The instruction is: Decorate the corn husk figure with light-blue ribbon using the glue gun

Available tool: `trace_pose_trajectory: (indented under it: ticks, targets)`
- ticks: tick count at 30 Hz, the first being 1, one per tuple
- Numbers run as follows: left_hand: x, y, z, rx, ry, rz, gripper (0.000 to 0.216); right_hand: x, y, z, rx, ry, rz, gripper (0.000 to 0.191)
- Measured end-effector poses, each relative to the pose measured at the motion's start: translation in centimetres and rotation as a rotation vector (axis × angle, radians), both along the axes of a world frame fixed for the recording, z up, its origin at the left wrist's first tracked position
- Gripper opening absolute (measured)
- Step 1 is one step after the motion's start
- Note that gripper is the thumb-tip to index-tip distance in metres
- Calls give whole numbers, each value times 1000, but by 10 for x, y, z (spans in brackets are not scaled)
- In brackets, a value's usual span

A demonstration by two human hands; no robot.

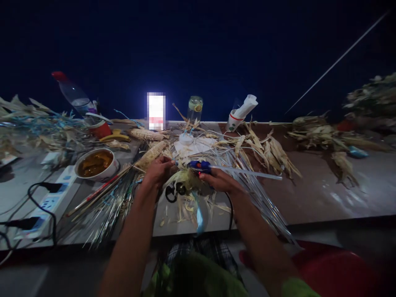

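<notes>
My right hand (216, 178) is wrapped around a blue hot glue gun (199, 166), its nozzle pointing left. From the gun's back a long clear glue stick (253, 172) reaches to the right. Close to the nozzle, my left hand (159, 170) is closed in a pinch on something too small and blurred to make out. Pale corn husk pieces (182, 178) lie below and between both hands. Under them show the black handles of scissors (171, 193), the blades hidden. A light blue ribbon (199, 214) trails toward the table's front edge.
At left stand a bowl of brown liquid (95, 165) and a power strip (52, 202) with plugged cables. Bundled wires (114, 206) and glue sticks (262, 198) flank my arms. Corn cobs (151, 156), a jar (194, 108), a paper cup (235, 120) and dried husks (266, 150) lie beyond.
</notes>
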State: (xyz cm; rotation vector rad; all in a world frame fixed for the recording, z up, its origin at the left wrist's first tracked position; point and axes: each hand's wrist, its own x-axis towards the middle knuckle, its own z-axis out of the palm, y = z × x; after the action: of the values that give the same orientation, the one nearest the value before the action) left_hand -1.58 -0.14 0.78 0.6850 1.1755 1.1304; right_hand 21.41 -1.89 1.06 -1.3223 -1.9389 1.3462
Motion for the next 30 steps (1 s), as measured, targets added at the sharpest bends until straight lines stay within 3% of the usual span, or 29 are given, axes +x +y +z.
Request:
trace_pose_trajectory:
  ticks: [6, 12, 25, 30]
  targets:
    - [-1, 2, -4, 18, -10, -11, 30, -1, -1, 8, 16, 85, 7, 42]
    - [2, 4, -6, 12, -10, 31, 30, -5, 0, 2, -35, 10, -8, 37]
    - [0, 2, -2, 6, 27, 4, 30, -3, 1, 10, 30, 92, 15, 37]
    - [2, 0, 4, -31, 43, 41, 32, 3, 2, 9, 98, 111, -40, 39]
